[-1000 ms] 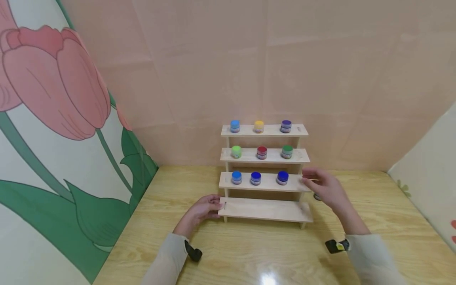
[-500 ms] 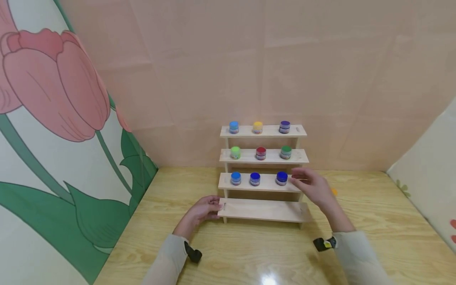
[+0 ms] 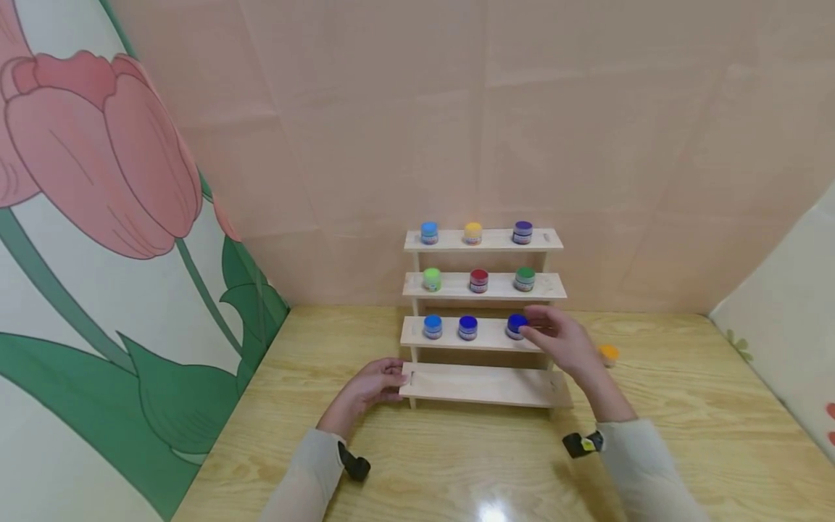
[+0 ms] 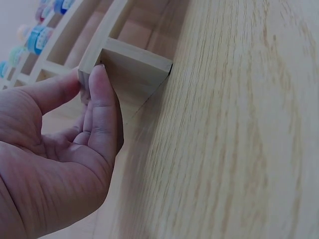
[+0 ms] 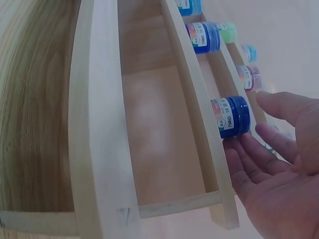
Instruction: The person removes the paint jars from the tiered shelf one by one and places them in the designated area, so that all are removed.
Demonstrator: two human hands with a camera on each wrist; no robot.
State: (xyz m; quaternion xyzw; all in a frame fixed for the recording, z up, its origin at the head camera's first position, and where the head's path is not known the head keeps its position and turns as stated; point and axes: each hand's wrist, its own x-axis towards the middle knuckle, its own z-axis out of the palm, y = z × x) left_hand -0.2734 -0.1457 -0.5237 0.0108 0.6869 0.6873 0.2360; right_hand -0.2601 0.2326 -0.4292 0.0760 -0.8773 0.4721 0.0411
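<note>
A four-tier wooden display rack (image 3: 485,384) stands on the table. My left hand (image 3: 373,380) pinches the left end of its lowest board between thumb and fingers, as the left wrist view (image 4: 75,134) confirms. On the tier above sit a lighter blue jar (image 3: 433,327) and two dark blue paint jars, one in the middle (image 3: 467,328) and one at the right (image 3: 515,326). My right hand (image 3: 562,339) is at that right-hand jar (image 5: 232,117), thumb apart from it and fingertips close beneath it in the right wrist view; contact is unclear.
The second tier carries light green (image 3: 432,280), red (image 3: 479,280) and green (image 3: 525,279) jars. Light blue (image 3: 429,233), yellow (image 3: 472,233) and purple (image 3: 522,232) ones line the top. An orange-lidded jar (image 3: 609,354) stands on the table (image 3: 678,406) beyond my right wrist.
My right hand has moved left from the rack's right end to the right-hand dark blue jar. The orange-lidded jar has come into view behind that wrist. My left hand has stayed put.
</note>
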